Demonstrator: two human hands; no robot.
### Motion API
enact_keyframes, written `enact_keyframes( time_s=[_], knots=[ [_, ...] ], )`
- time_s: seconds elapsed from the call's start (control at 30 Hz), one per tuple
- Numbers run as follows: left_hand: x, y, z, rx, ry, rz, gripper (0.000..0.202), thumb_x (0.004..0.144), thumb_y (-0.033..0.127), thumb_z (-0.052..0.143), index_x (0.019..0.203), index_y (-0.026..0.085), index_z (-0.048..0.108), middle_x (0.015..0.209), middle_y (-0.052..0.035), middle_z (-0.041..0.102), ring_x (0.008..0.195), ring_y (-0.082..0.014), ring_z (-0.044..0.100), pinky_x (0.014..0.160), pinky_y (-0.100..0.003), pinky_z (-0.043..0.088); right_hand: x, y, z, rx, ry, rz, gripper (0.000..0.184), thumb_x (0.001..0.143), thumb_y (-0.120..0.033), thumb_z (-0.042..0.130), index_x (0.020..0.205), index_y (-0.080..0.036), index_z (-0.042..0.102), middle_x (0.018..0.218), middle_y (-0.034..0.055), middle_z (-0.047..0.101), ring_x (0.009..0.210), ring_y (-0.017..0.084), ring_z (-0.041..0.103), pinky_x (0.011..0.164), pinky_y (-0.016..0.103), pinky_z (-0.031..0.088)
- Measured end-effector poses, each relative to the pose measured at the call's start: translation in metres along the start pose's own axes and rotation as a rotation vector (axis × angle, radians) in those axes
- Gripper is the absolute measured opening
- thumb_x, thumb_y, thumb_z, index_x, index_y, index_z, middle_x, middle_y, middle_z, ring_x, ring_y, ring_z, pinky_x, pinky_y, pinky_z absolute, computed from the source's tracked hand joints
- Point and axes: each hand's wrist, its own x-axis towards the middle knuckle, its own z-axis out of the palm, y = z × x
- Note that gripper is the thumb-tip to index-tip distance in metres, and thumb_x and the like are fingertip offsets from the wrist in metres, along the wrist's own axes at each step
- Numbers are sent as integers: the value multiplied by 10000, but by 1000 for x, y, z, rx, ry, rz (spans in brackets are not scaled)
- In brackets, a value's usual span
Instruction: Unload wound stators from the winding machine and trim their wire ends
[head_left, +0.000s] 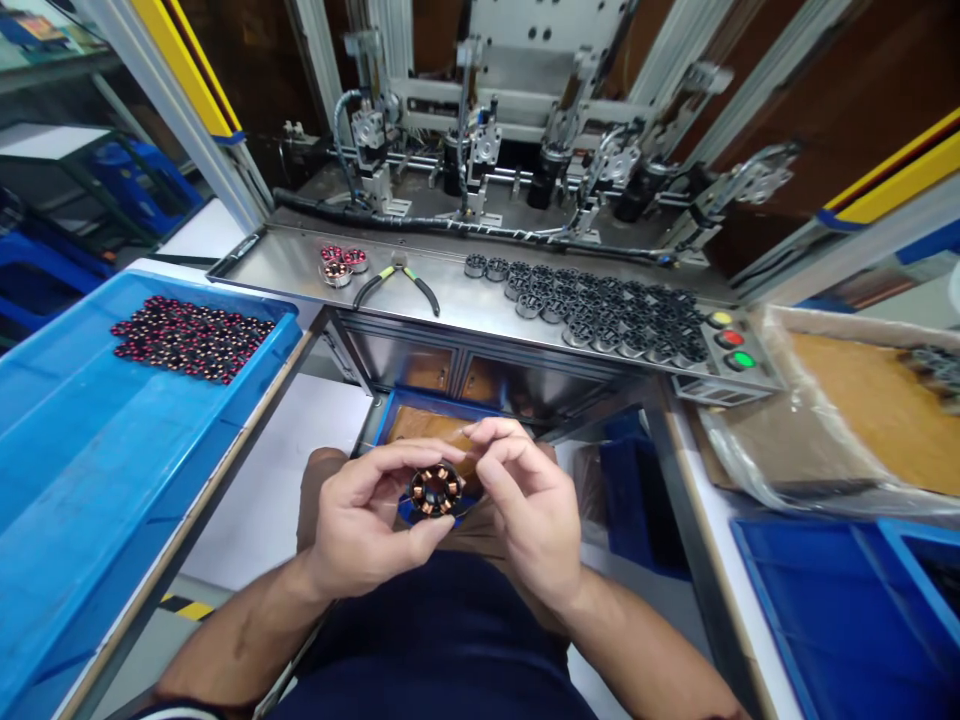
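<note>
Left hand (pixel 364 520): raised over the lap, thumb below and fingers above, holds one coil (pixel 452 490). Right hand (pixel 529 500): beside it, thumb and forefinger nearly together; cannot tell if gripping. Blue tray (pixel 97 480), left: one, with massed coils (pixel 191 340), uncounted. Desk (pixel 465 300): buttons (pixel 731 339), three; rings (pixel 634 315), many; pliers (pixel 398 269), one; loose coils (pixel 337 273), three.

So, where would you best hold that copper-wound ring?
I'd take the ring by its outer rim, from the left, pinched above and below as the left hand has it: that edge is round, and the copper coils sit inside.
</note>
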Motion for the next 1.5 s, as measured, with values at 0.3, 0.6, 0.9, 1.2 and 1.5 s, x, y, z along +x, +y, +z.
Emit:
enact_keyframes(
  time_s=[0.3, 0.6, 0.9, 1.2, 1.5],
  knots=[
    [0, 0, -5, 39, 34, -10, 519, 677, -12, 763, 1140, 197, 657, 1099, -93, 734, 995, -200, 713, 873, -285, 597, -9, 1, -2, 17, -180, -62, 35, 871, -229, 692, 859, -217, 662, 836, 11, 596, 814, 156, 572, 753, 299, 457],
    [-4, -4, -4, 146, 41, 73, 582, 644, -49, 749, 1164, 185, 631, 1106, -95, 720, 999, -202, 698, 883, -293, 589, -9, -7, 0, -119, -102, -117, 43, 875, -184, 668, 839, -204, 655, 785, 6, 608, 754, 149, 587, 690, 291, 473],
    [-2, -5, -5, 249, 22, 151, 589, 605, -20, 759, 1149, 172, 642, 1046, -117, 740, 966, -258, 712, 858, -377, 598, -7, -15, -1, -237, -71, -244, 122, 877, -119, 628, 778, -188, 637, 727, 17, 620, 704, 154, 593, 658, 308, 480],
    [11, 7, 1, 120, 41, 102, 517, 616, -30, 680, 1091, 172, 654, 947, -98, 757, 846, -217, 732, 761, -303, 616, -2, -11, -6, -281, -118, -303, 142, 841, -96, 650, 940, -195, 678, 814, 36, 636, 766, 167, 607, 670, 310, 500],
    [9, 13, 1, 103, 23, 72, 510, 614, -17, 689, 1088, 168, 652, 960, -108, 755, 849, -218, 733, 763, -302, 619, -5, -16, 0, -341, -165, -511, 307, 792, 5, 616, 994, -213, 692, 774, 42, 662, 704, 185, 614, 657, 389, 530]
  ],
)
